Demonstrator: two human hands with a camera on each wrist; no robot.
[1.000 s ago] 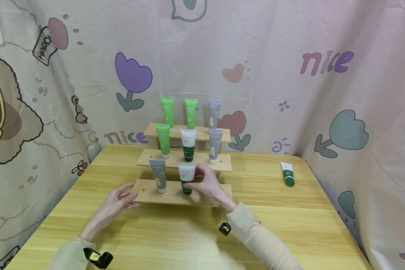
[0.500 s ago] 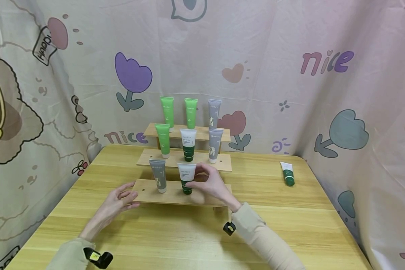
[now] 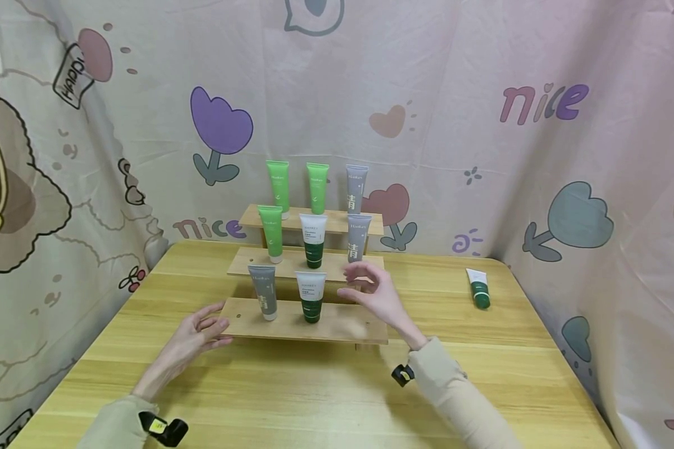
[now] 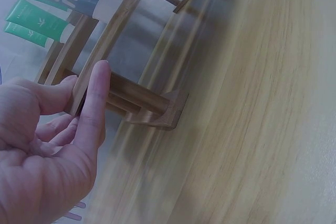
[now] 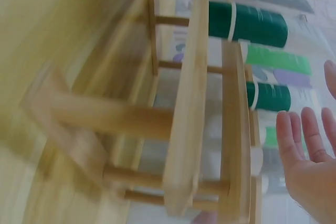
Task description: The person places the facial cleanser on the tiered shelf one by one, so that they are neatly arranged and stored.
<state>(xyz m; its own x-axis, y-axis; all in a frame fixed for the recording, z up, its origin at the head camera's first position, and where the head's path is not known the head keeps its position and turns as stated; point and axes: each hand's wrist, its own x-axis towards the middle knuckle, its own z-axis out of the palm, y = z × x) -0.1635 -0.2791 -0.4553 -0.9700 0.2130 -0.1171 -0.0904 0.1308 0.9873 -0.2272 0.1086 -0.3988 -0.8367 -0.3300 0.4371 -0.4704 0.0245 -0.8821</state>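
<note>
A three-tier wooden display stand holds upright squeeze tubes. My left hand grips the left end of its lowest board; in the left wrist view the thumb and fingers lie on either side of the board. On that tier stand a grey tube and, at the middle, a white tube with a dark green lower part. My right hand hovers over the tier's right part with fingers apart, holding nothing. It overlaps the foot of a grey-blue tube on the middle tier.
The middle tier also bears a green tube and a white-and-green tube. Two green tubes and a grey-blue one stand on top. Another white-and-green tube lies on the table at right. A printed curtain hangs behind.
My right hand has let go of the white-and-green tube on the lowest tier and moved right, away from it. The tube stays upright in place. My left hand has not moved.
</note>
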